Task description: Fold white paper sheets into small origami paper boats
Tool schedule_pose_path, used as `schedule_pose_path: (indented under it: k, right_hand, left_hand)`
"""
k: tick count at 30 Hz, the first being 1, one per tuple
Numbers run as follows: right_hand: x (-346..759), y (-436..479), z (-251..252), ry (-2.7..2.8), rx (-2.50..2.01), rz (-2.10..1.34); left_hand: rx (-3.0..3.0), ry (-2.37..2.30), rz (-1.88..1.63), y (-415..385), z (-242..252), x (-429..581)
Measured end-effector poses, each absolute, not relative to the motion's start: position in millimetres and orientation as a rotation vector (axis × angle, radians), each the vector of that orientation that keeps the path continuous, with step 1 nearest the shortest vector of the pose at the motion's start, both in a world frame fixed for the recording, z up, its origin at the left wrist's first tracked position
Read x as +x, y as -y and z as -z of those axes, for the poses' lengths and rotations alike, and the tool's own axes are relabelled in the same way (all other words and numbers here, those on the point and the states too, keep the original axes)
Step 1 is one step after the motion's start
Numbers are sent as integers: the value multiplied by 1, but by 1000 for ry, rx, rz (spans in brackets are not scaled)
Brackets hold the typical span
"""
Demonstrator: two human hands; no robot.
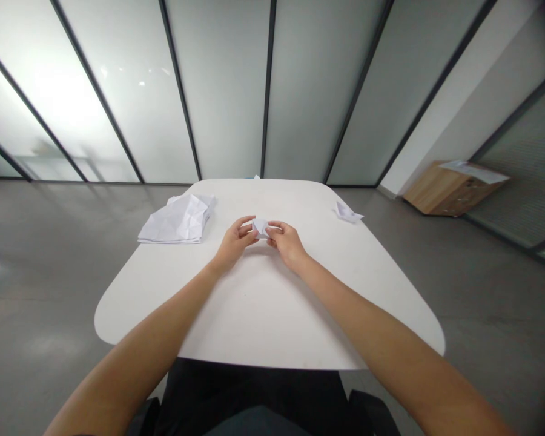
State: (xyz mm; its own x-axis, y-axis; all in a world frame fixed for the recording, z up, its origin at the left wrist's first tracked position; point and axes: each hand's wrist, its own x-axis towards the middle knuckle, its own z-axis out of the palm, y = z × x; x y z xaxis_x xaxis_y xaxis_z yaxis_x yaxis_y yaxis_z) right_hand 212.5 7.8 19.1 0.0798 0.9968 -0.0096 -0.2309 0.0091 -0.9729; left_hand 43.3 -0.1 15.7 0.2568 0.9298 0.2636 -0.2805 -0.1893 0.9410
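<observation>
A small piece of folded white paper (260, 227) is held just above the table, between my two hands. My left hand (237, 240) pinches its left side, thumb in front and fingers behind. On the opposite side, my right hand (285, 241) grips the right edge between thumb and fingers. The paper's front face shows creased, slanting folds; its back is hidden from view. Both forearms reach forward over the white table (272, 327).
A stack of crumpled white paper sheets (177, 221) lies at the table's left. Near the right edge sits a folded paper boat (347, 212). Beyond the table stand frosted glass panels (222, 91), and a wooden cabinet (452, 189) is on the floor at right.
</observation>
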Motion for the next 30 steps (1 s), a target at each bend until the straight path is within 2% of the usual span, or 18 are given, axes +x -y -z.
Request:
schedule_pose_path:
  k: [11, 22, 25, 30]
  right_hand:
    - [196, 4, -19, 1064, -1045, -1235]
    - [190, 10, -22, 1036, -823, -1518]
    - [192, 11, -24, 942, -745, -1601]
    - [201, 7, -24, 893, -809, -1545]
  left_hand:
    - [1568, -1062, -1409, -9, -10, 42]
    - [1897, -1380, -1411, -3, -15, 36]
    - [1973, -1393, -1403, -7, -12, 34]
    - [2065, -1189, -1285, -8, -12, 33]
